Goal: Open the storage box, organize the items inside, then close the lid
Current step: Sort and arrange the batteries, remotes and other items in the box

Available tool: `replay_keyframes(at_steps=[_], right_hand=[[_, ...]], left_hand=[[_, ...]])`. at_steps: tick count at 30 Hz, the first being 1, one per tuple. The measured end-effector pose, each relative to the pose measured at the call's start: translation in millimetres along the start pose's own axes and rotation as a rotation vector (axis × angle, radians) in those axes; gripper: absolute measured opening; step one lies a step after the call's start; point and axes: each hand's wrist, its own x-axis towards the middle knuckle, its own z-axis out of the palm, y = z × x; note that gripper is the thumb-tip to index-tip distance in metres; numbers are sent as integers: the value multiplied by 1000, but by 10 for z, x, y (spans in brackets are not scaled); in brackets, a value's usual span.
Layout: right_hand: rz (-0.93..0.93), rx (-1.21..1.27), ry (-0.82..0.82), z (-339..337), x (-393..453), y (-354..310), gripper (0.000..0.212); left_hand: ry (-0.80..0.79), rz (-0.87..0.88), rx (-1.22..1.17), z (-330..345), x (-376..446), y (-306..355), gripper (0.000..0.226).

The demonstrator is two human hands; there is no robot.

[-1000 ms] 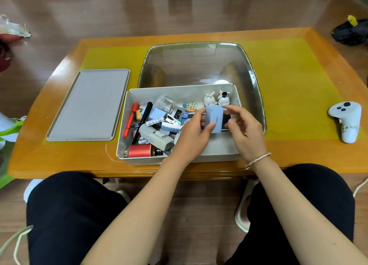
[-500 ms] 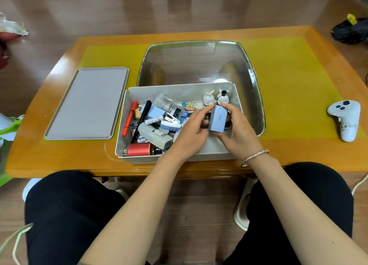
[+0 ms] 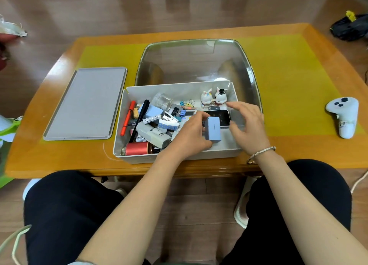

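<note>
The open white storage box (image 3: 229,152) sits at the table's near edge, its left half piled with small items: a red pen (image 3: 126,117), a black pen (image 3: 139,119), a red battery (image 3: 137,148), a clear jar (image 3: 162,101). Two rabbit figurines (image 3: 214,97) stand at the back right. My left hand (image 3: 191,135) grips a pale blue block (image 3: 213,128) over the box's right half. My right hand (image 3: 248,125) hovers just right of the block with fingers spread, holding nothing. A dark-screened device (image 3: 222,117) lies under the hands. The grey lid (image 3: 85,103) lies flat left of the box.
A clear plastic tray (image 3: 247,65) stands behind the box, touching it. A white game controller (image 3: 343,118) lies on the yellow mat (image 3: 288,75) at the right. A black bag (image 3: 350,26) rests past the far right corner. My knees are under the near edge.
My right hand has let go of the blue block and opened to its right. My left hand keeps the block, now lower over the box's right half.
</note>
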Motion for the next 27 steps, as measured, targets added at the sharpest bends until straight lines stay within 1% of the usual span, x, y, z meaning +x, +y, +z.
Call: replay_keyframes(at_steps=[2,4,9,12,14,15,18,19,22,24,27], right_hand=[[81,-24,49,38,-31,39,48],[136,-6,45,77,-43,62,46],[148,12,36,112,-26,73,44],[137,36,36,107,-30,84,41],[131,88,41,85,-32,83,37],[127,119,41,71,-31,83,37],[107,185,24,19,-11,101,39],[108,196,10,7,-1,110,40],[120,200,-13,1,16,129,41],[126,197,-4,17,14,127,40],[134,183,8,42,14,139,39]], left_hand=[[-55,22,52,4,27,-4,60],[-99,36,90,-1,79,8,57],[-242,37,176,62,218,63,52],[-338,-5,208,101,263,76,63],[-351,-25,188,85,248,88,70],[-344,-34,172,65,229,99,69],[-309,-39,186,14,142,129,51],[-311,-41,182,14,105,139,49],[-401,-49,204,55,-7,182,62],[-446,-35,330,93,-43,198,71],[-439,43,509,135,-28,234,78]])
